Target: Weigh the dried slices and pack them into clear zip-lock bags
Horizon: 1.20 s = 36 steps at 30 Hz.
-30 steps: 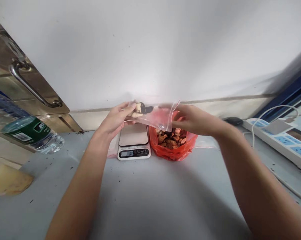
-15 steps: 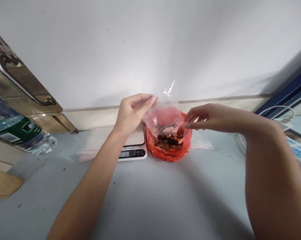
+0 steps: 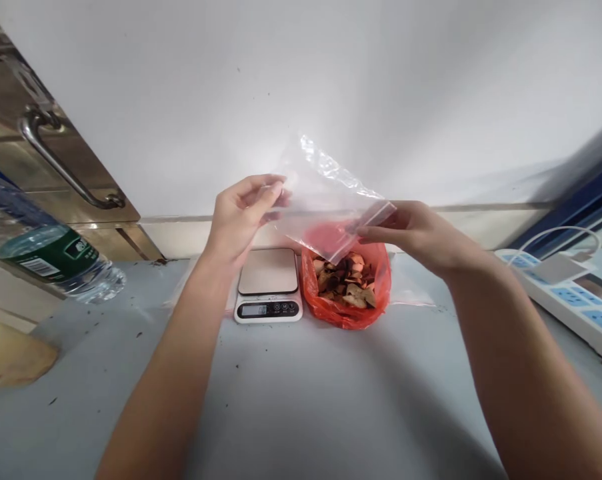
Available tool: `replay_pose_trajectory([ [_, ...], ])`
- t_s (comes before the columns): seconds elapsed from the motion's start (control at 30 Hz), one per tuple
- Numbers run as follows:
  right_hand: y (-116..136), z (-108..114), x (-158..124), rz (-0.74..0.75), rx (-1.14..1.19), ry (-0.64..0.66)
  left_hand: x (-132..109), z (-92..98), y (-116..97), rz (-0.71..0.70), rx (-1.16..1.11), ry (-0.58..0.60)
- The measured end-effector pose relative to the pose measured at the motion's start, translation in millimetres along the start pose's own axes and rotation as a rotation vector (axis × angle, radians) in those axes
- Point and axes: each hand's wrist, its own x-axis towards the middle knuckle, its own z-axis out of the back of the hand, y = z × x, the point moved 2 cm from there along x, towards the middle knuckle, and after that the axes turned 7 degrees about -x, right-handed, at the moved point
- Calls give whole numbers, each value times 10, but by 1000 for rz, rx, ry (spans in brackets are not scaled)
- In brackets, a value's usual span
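A clear zip-lock bag point(image 3: 325, 193) hangs in the air between my two hands, tilted, with its zip edge toward the right. My left hand point(image 3: 248, 213) pinches its left side. At the zip end, my right hand point(image 3: 405, 230) is closed on the bag's corner. Below and behind the bag stands a red plastic bag point(image 3: 345, 319), its mouth rolled open, holding dried brown slices point(image 3: 353, 290). Left of the red bag sits a white kitchen scale point(image 3: 269, 273) with nothing on its plate; the digits on its display are too blurred to read surely.
Flat clear bags point(image 3: 183, 290) lie left of the scale, and another clear bag point(image 3: 411, 290) lies right of the red one. A water bottle point(image 3: 55, 257) and a yellowish object point(image 3: 15, 350) are at the left. A power strip point(image 3: 575, 293) with a white cable runs along the right.
My right hand has closed on the zip end of the clear bag, which is now stretched between both hands. My left hand keeps its pinch. The view has shifted slightly.
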Motion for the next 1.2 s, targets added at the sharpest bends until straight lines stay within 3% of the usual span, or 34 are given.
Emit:
replay_pose_trajectory([
  [0.1,116,-227,-7,49,159,-50,14,354,-98,100,314,80],
  [0.17,204,-434,-11,135,143,-128,1,625,-137,227,534,119],
  [0.27,330,-824,8,326,-95,-334,-56,1047,-129,471,814,36],
  [0.37,499,-1327,57,561,-488,-425,-160,1396,-63,688,882,-78],
  [0.4,567,-1511,76,627,-599,-394,-202,1485,-38,744,884,-97],
  [0.47,701,-1880,111,683,-747,-195,-292,1621,10,837,863,-104],
  [0.57,833,-2346,122,620,-829,200,-405,1750,92,921,759,-32],
  [0.63,847,-2550,104,566,-830,364,-437,1810,166,909,719,55],
  [0.73,773,-2689,75,551,-810,444,-409,1866,297,768,911,193],
  [0.9,618,-2677,53,564,-765,495,-297,1747,498,599,1044,243],
  [1.07,549,-2598,-37,651,-696,509,-265,1496,622,571,1069,390],
  [1.2,459,-2416,-230,768,-593,433,-277,1417,633,573,1127,427],
])
